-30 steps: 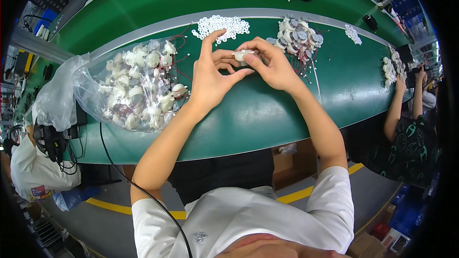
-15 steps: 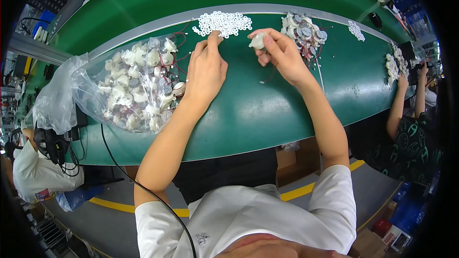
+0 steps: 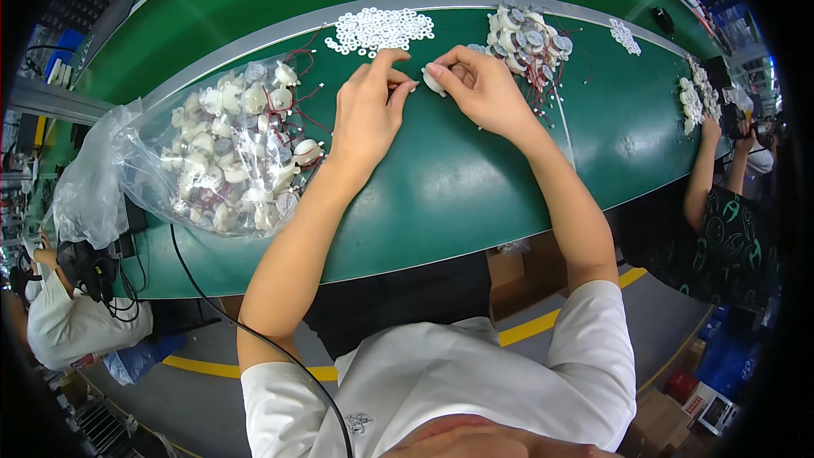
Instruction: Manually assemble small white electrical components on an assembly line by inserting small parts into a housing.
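Note:
My left hand (image 3: 370,108) is raised over the green table just in front of a pile of small white rings (image 3: 380,31). Its thumb and a finger are pinched, with a small whitish piece at the tips, too small to make out fully. Close by on the right, my right hand (image 3: 482,93) grips a round cream-white part (image 3: 433,80) between thumb and fingers; the fingers cover much of it. Beyond that hand lies a heap of similar round parts (image 3: 527,42) with grey discs and thin red wires.
An open clear plastic bag (image 3: 225,153) full of cream parts lies on the table (image 3: 441,195) at left. A black cable (image 3: 191,276) runs past my left arm. More rings (image 3: 625,36) lie at far right, near a co-worker's arm (image 3: 702,170). Another person (image 3: 80,322) is at left.
My left hand has drawn back from the ring pile with its fingers pinched. My right hand has come left and slightly down with the cream-white part, so the hands are closer together.

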Motion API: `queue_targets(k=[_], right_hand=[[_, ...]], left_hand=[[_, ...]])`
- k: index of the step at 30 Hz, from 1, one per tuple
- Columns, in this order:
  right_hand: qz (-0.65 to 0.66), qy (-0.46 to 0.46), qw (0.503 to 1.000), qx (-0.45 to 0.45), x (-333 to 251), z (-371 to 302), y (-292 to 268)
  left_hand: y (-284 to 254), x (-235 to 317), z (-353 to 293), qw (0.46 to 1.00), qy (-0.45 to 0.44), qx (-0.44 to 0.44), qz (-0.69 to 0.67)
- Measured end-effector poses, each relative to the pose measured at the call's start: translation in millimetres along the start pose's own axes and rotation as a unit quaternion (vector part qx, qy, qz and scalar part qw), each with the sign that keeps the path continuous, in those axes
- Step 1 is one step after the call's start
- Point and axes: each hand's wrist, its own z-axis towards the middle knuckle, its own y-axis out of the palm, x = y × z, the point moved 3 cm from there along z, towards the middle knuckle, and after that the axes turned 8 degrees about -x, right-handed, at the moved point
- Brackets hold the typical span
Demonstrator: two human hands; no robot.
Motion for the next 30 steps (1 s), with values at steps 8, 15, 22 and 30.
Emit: queue_targets(k=[8,15,22,30], right_hand=[[-0.103,-0.163,0.981,-0.009,-20.7,-10.7,-10.0],[0.126,-0.096,0.986,-0.046,-17.3,-12.1,-5.9],[0.271,0.058,0.953,-0.12,1.2,-4.0,4.6],[0.203,-0.007,0.979,-0.032,4.4,-1.0,5.0]], left_hand=[[-3.6,10.6,-9.3,0.999,0.016,0.004,-0.048],[-11.5,14.0,-12.1,0.989,-0.01,-0.018,-0.143],[-6.0,16.8,-13.7,0.99,0.049,0.018,-0.133],[-3.2,3.5,-16.8,1.0,-0.004,0.01,0.005]])
